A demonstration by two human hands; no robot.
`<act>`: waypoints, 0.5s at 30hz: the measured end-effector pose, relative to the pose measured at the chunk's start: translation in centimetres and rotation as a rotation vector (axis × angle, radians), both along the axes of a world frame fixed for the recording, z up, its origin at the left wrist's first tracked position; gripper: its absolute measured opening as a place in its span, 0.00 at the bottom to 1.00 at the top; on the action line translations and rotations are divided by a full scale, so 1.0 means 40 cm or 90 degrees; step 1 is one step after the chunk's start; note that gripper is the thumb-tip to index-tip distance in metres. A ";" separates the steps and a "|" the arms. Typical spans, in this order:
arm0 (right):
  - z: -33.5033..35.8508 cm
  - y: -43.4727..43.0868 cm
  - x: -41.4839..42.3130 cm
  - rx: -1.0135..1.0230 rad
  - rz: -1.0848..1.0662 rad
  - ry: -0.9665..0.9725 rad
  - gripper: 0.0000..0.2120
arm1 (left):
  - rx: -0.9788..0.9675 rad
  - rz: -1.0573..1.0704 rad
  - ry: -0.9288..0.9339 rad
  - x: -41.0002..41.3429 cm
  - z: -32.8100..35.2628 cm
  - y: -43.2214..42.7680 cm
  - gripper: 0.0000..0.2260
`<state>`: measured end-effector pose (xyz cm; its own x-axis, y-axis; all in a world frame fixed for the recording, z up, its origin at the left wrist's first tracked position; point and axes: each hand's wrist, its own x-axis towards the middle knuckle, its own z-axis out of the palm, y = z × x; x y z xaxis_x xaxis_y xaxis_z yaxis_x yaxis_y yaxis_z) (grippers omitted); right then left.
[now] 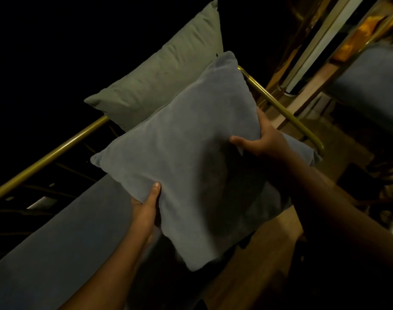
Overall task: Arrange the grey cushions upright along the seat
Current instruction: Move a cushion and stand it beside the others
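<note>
I hold a blue-grey square cushion (186, 153) in the air above the blue-grey seat (63, 240). My left hand (146, 211) grips its lower left edge, thumb on the front face. Along its right edge my right hand (260, 139) is closed, thumb across the front. Behind it a paler grey-green cushion (159, 77) stands upright against the brass rail (47, 155) at the seat's far end. The held cushion covers that cushion's lower right part.
The brass rail bends around the seat's end at the right (303, 128). A wooden floor (258, 260) lies beside the seat. Another blue-grey upholstered piece (370, 86) stands at the far right. The background beyond the rail is dark.
</note>
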<state>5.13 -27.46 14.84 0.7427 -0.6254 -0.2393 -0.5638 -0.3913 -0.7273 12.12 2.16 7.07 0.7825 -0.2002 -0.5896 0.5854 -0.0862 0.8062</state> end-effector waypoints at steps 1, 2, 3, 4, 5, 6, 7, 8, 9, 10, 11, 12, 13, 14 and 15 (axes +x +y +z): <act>0.006 0.023 -0.006 -0.023 0.017 0.025 0.55 | 0.016 0.006 -0.031 -0.001 0.011 0.027 0.42; 0.013 0.053 -0.013 -0.044 0.028 0.051 0.56 | 0.035 0.014 -0.057 -0.002 0.024 0.057 0.43; 0.017 0.090 -0.020 -0.053 0.034 0.068 0.56 | 0.051 0.027 -0.072 -0.001 0.036 0.092 0.42; 0.023 0.135 -0.025 -0.050 0.041 0.070 0.57 | 0.061 0.039 -0.085 0.000 0.046 0.132 0.41; 0.022 0.180 -0.030 -0.043 0.055 0.057 0.57 | 0.073 0.047 -0.096 0.002 0.054 0.177 0.40; 0.018 0.229 -0.033 -0.034 0.073 0.032 0.58 | 0.089 0.051 -0.104 0.003 0.060 0.226 0.41; 0.011 0.277 -0.036 -0.018 0.088 0.003 0.58 | 0.106 0.058 -0.112 0.002 0.066 0.278 0.42; 0.005 0.327 -0.037 0.004 0.101 -0.023 0.58 | 0.127 0.066 -0.118 -0.001 0.070 0.331 0.43; -0.004 0.379 -0.038 0.031 0.116 -0.046 0.57 | 0.146 0.080 -0.122 -0.004 0.075 0.386 0.44; -0.015 0.444 -0.031 0.060 0.135 -0.064 0.56 | 0.161 0.107 -0.125 -0.008 0.082 0.451 0.44; -0.028 0.489 -0.034 0.086 0.144 -0.071 0.55 | 0.168 0.124 -0.126 -0.013 0.083 0.494 0.42; -0.042 0.532 -0.036 0.108 0.151 -0.069 0.55 | 0.175 0.139 -0.127 -0.018 0.082 0.533 0.39; -0.064 0.594 -0.026 0.128 0.168 -0.058 0.55 | 0.187 0.165 -0.123 -0.023 0.080 0.596 0.37; -0.084 0.653 -0.015 0.142 0.188 -0.037 0.56 | 0.200 0.190 -0.111 -0.030 0.073 0.657 0.36; -0.106 0.709 -0.002 0.150 0.204 -0.006 0.56 | 0.214 0.211 -0.093 -0.039 0.063 0.717 0.36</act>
